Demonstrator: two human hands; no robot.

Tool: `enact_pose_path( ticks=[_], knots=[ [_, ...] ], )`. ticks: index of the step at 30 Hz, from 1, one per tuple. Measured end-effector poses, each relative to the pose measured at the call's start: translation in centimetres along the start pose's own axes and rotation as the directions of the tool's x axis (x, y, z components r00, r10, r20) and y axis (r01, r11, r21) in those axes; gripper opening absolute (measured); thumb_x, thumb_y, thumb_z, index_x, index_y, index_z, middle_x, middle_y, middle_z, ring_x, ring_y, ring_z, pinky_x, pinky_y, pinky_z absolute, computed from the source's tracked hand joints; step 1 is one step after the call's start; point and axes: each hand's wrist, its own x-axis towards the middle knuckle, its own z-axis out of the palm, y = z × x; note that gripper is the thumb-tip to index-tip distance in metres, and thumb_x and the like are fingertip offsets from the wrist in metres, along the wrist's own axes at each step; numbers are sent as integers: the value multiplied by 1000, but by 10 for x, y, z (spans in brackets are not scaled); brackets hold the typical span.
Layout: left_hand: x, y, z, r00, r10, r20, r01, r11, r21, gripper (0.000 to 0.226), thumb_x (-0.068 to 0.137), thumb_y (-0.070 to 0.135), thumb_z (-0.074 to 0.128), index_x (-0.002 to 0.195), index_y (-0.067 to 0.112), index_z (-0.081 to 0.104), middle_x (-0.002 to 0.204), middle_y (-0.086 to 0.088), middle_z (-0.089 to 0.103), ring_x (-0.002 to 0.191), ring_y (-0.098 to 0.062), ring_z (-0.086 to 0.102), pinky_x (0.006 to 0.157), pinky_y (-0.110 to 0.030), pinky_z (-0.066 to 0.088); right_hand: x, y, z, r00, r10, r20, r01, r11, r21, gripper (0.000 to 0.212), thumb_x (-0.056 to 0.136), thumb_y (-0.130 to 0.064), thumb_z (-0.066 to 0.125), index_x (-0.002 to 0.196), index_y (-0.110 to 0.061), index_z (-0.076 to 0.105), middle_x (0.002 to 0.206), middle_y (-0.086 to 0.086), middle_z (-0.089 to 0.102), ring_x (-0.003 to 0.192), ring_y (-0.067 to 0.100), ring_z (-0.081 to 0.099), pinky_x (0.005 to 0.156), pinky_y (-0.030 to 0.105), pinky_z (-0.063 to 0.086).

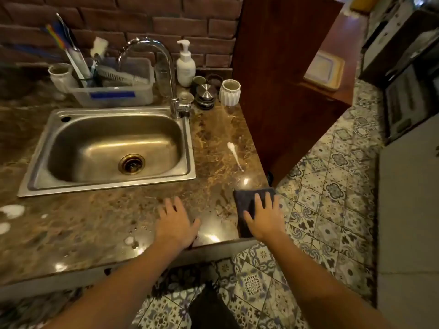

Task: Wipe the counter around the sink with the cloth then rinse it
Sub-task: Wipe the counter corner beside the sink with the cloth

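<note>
A dark grey cloth (245, 205) lies flat on the front right corner of the brown marble counter (99, 224). My right hand (264, 218) presses down on it with fingers spread. My left hand (177, 222) rests flat on the bare counter to the left of the cloth, holding nothing. A steel sink (111, 148) sits in the counter behind my hands, dry and empty, with a chrome tap (164, 67) at its back right. A white streak of spill (235, 155) lies on the counter right of the sink. White blobs (11, 211) sit at the front left.
Behind the sink stand a plastic bin of brushes (114, 86), a white soap pump bottle (186, 64), metal lids (205, 91) and two white ribbed cups (230, 92). A wooden cabinet side (285, 79) bounds the counter's right. Patterned floor tiles (320, 186) lie beyond the edge.
</note>
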Motion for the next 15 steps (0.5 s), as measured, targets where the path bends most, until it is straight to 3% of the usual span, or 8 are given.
enact_pose_path(
  ticks=[2, 4, 10, 15],
  knots=[
    [23, 6, 6, 986, -152, -73, 150, 988, -34, 98, 94, 71, 31, 159, 8, -7, 167, -21, -11, 153, -45, -7, 123, -56, 11, 22, 8, 5, 998, -40, -43, 40, 999, -1, 79, 100, -64, 25, 161, -22, -2, 167, 13, -11, 153, 38, -13, 124, 53, 1],
    [56, 14, 18, 952, -294, -85, 289, 955, -65, 100, 92, 75, 24, 159, 9, -10, 166, -20, -16, 151, -46, -14, 122, -60, 2, 50, 12, 19, 993, -120, -17, 119, 992, -33, 81, 97, -70, 20, 159, -27, -9, 166, 11, -18, 152, 36, -18, 123, 55, -6],
    [100, 49, 62, 840, -506, -195, 489, 862, -133, 91, 94, 70, 28, 157, 3, 21, 163, -28, 16, 149, -54, 10, 114, -73, 4, 73, 16, 62, 986, -136, -101, 128, 989, -80, 84, 93, -73, 24, 160, -22, 17, 167, 16, 8, 153, 42, 3, 120, 62, 5],
    [108, 42, 77, 806, -527, -268, 521, 848, -100, 96, 91, 74, 17, 159, 7, 4, 167, -22, 3, 152, -48, -2, 117, -72, 2, 102, 10, 53, 975, -196, -105, 186, 978, -100, 81, 94, -68, 31, 159, -21, 21, 166, 18, 12, 153, 42, 3, 119, 64, 11]
  ],
)
